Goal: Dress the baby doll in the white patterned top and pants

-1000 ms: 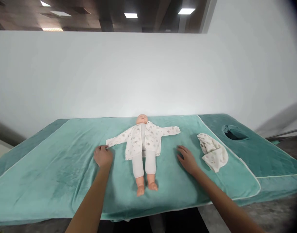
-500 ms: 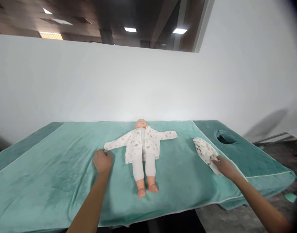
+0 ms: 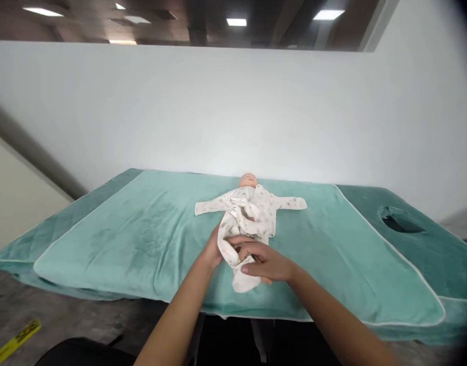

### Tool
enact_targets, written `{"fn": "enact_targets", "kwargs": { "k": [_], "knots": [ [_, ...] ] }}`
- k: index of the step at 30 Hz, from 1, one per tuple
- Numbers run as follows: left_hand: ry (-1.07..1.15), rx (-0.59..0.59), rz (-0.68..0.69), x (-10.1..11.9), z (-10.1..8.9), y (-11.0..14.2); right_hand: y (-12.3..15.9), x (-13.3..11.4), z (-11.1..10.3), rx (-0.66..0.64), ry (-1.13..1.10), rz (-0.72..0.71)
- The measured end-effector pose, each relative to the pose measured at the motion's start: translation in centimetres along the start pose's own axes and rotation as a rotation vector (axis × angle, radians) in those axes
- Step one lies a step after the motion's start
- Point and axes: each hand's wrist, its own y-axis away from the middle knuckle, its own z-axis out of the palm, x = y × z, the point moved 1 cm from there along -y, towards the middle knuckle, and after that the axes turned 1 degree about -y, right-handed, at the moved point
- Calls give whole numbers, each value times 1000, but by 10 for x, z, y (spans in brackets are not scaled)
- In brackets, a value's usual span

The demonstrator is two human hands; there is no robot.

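Observation:
A baby doll (image 3: pixel 248 180) lies on its back on a teal towel (image 3: pixel 142 229), dressed in a white printed jacket (image 3: pixel 271 208) with its sleeves spread out. Both my hands meet in front of the doll, over its legs. My left hand (image 3: pixel 214 249) and my right hand (image 3: pixel 259 260) are closed on a small crumpled white printed garment (image 3: pixel 233 234), which hangs between them and hides the doll's legs and feet.
The towel covers a teal massage table with a face hole (image 3: pixel 401 222) at the right end. A white wall stands right behind the table. On the floor at the lower left lies a strip of yellow tape (image 3: pixel 14 343).
My right hand picked up the white garment from the right of the towel and carried it to the doll. My left hand left the doll's sleeve and joined it. The view swung right.

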Motion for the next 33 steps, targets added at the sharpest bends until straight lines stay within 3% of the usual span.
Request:
{"fn": "enact_targets", "kwargs": {
  "k": [3,5,7,10,12,14,16,19,24,27,30,33],
  "knots": [
    [142,-153,-140,27,0,-1,0,-1,1,-132,152,-2],
    [133,-131,-26,36,0,-3,3,-1,-4,-181,282,-12],
    [74,-90,102,40,3,-3,8,0,-13,-152,374,23],
    [2,-85,170,48,16,6,12,-8,-34,124,476,83],
    [-18,-138,171,58,26,17,11,-22,-47,352,541,-1],
    [-43,-222,160,72,36,29,8,-38,-54,414,594,-156],
    [-83,-320,134,85,44,40,3,-52,-55,269,643,-270],
    [-178,-371,122,103,48,51,-3,-65,-51,-9,757,-277],
    [-468,-227,194,121,44,56,-3,-77,-45,-249,981,-191],
    [-613,-49,307,123,38,49,-3,-80,-41,-331,1133,-194],
    [-624,129,383,122,30,35,-4,-81,-44,-335,1228,-248],
    [-657,308,447,124,23,24,-4,-91,-55,-224,1067,-280]
  ]
}}
